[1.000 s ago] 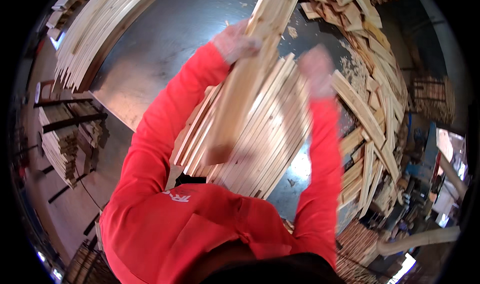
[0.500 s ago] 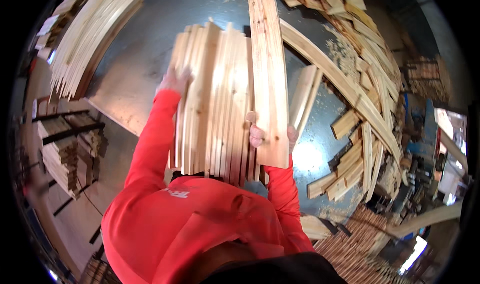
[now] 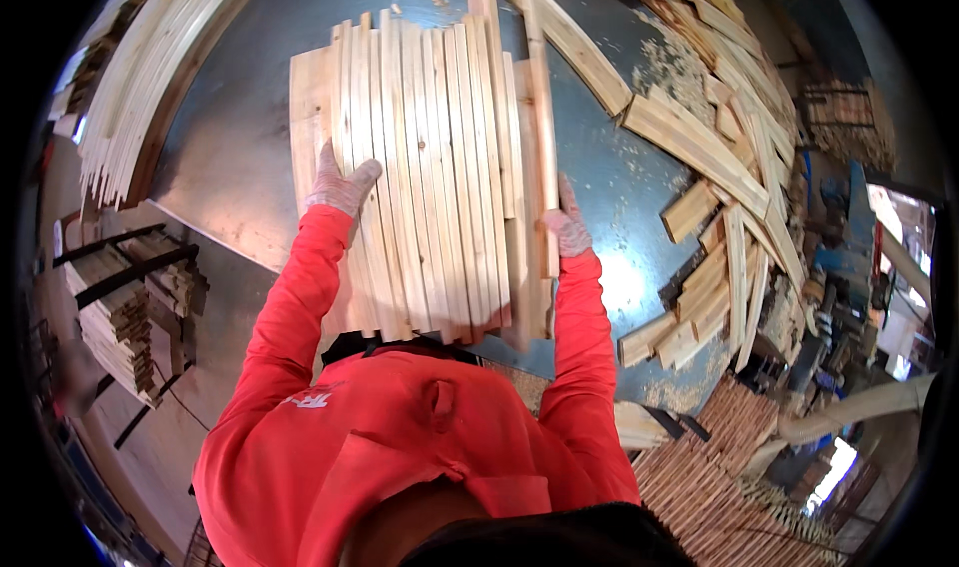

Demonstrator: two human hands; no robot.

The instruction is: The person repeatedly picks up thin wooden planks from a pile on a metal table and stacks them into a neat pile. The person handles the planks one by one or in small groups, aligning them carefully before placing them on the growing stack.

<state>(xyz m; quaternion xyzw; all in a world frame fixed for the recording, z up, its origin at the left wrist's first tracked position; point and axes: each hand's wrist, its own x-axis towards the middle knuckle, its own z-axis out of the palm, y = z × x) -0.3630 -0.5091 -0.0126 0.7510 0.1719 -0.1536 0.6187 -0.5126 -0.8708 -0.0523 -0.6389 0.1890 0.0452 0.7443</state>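
A row of pale wooden slats, packed side by side with uneven ends, lies on the metal tabletop in front of me. On its left side my gloved left hand rests with thumb and fingers spread, over a wider flat board and the nearest slats. Along the right side a long board stands edge up, slightly apart from the row toward its far end. My right hand, also gloved, presses against that board's outer side, fingers stretched forward and thumb at its top edge. The undersides of both hands are hidden.
Another stack of thin slats lies at the table's far left. Loose boards and offcuts are heaped at the right among wood shavings. Boards sit on a dark rack at the left, below the table edge.
My right hand has brought the wide board down from above the right side and turned it edge up beside the row. My left hand has shifted slightly nearer to me, with its thumb spread.
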